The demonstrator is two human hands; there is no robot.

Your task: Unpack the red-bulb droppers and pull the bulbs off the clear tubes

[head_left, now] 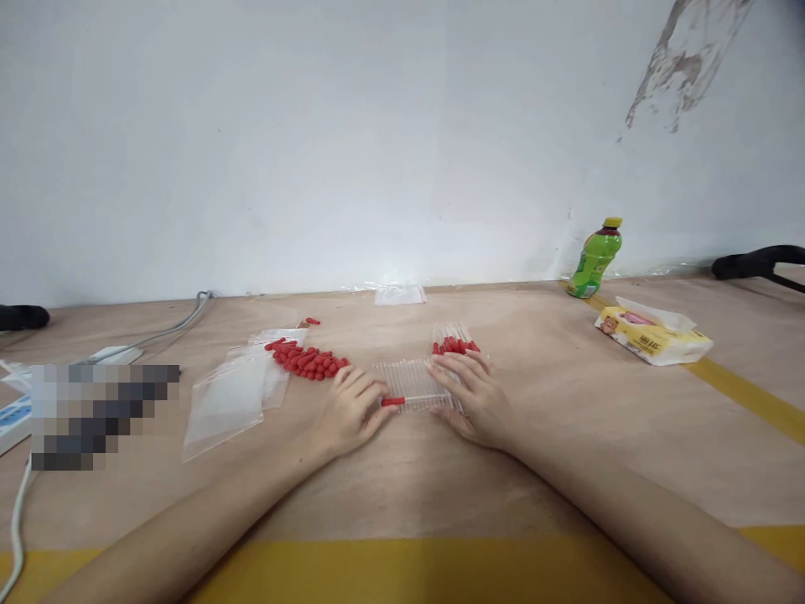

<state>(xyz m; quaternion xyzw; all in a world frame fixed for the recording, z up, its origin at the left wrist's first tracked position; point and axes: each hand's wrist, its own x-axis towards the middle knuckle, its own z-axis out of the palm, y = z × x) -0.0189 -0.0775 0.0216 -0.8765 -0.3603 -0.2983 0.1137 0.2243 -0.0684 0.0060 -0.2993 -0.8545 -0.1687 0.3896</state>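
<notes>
My left hand (357,413) pinches a red rubber bulb (393,402) between thumb and fingers. From that bulb a thin glass tube (424,397) runs right, towards my right hand (481,401), whose thumb and fingers close around its far end; the exact contact is hidden. Beneath and behind the tube lies a row of clear glass tubes (408,375), side by side. Just beyond my right hand are several droppers (454,344) with red bulbs on their near ends. A heap of loose red bulbs (308,362) sits beyond my left hand.
Clear plastic bags (226,403) lie left of the heap, and one stray bulb (313,320) behind it. Another bag (401,294) rests by the wall. At right stand a green bottle (594,258) and a yellow tissue pack (654,333). Cables and a power strip (13,422) are left.
</notes>
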